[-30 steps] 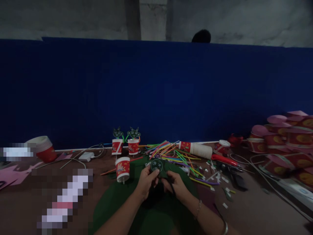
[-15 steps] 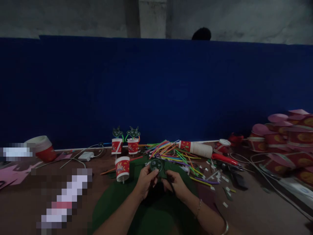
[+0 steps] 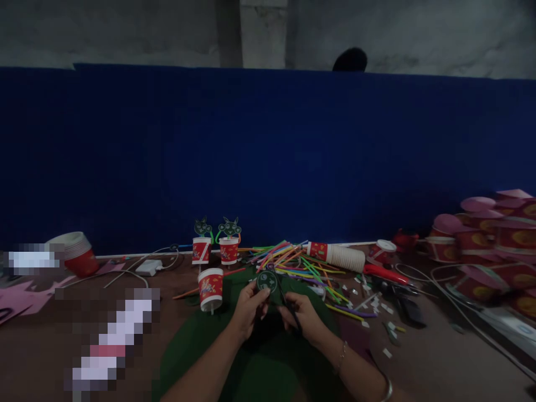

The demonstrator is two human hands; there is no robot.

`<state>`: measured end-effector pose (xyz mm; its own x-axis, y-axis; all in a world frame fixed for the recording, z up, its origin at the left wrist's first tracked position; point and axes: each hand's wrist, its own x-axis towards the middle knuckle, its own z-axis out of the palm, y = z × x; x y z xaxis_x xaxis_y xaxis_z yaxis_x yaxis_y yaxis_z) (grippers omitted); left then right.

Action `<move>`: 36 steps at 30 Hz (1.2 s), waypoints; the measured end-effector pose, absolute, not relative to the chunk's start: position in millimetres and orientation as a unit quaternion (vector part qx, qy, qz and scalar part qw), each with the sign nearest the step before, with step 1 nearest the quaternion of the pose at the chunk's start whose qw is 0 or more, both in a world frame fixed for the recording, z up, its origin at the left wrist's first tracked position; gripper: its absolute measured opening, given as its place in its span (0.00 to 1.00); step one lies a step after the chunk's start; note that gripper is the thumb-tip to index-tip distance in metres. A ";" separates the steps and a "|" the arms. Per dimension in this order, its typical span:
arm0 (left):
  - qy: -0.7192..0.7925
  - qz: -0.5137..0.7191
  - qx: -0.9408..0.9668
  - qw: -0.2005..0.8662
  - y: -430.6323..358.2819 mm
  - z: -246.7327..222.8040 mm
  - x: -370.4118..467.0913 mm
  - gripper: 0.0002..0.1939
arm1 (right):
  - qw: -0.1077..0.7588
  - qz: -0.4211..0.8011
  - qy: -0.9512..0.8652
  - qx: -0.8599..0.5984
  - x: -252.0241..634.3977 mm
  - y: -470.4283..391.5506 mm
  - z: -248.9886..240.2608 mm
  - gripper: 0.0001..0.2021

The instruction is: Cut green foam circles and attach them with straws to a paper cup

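Observation:
A round dark green paper piece (image 3: 267, 282) with white line drawings is pinched between the thumb and fingers of my left hand (image 3: 248, 309). My right hand (image 3: 307, 319) is closed around the dark handles of a pair of scissors (image 3: 288, 304). The scissors' blades point up and away, right beside the paper's edge; dim light hides whether they touch it. Below both hands lies a large dark green sheet or cloth (image 3: 201, 346). Just left of my left hand, a red-and-white paper cup (image 3: 210, 289) stands upside down with a straw end poking out.
Behind are two red cups (image 3: 229, 251) topped with green cut-out faces, and a pile of colored straws (image 3: 288, 257). A cup stack (image 3: 335, 255) lies sideways. White scraps (image 3: 377, 304) and a red-handled tool (image 3: 385, 273) are right. A blue partition (image 3: 268, 156) runs behind.
The view has shifted slightly. The scissors in my right hand now show more clearly beside the paper, and less green paper shows near my right fingers. My left hand keeps its pinch.

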<state>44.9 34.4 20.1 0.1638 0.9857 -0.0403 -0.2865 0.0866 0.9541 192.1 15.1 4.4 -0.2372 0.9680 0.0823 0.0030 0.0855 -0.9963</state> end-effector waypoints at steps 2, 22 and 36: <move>0.412 0.519 0.438 0.607 33.5 19.9 46.2 0.14 | 0.456 0.528 -0.580 -0.421 191.9 15.4 4.4 0.16; 0.424 0.483 0.502 0.579 34.6 15.2 43.0 0.15 | 0.439 0.552 -0.579 -0.410 194.2 17.2 0.5 0.12; 0.411 0.493 0.507 0.576 36.7 16.2 41.4 0.14 | 0.444 0.538 -0.578 -0.423 191.8 15.1 5.5 0.13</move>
<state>41.4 36.7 16.2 0.1768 0.9839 0.0267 -0.1517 0.0005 0.9884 191.8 15.1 5.5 -0.2474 0.9671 0.0587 0.0116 0.0635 -0.9979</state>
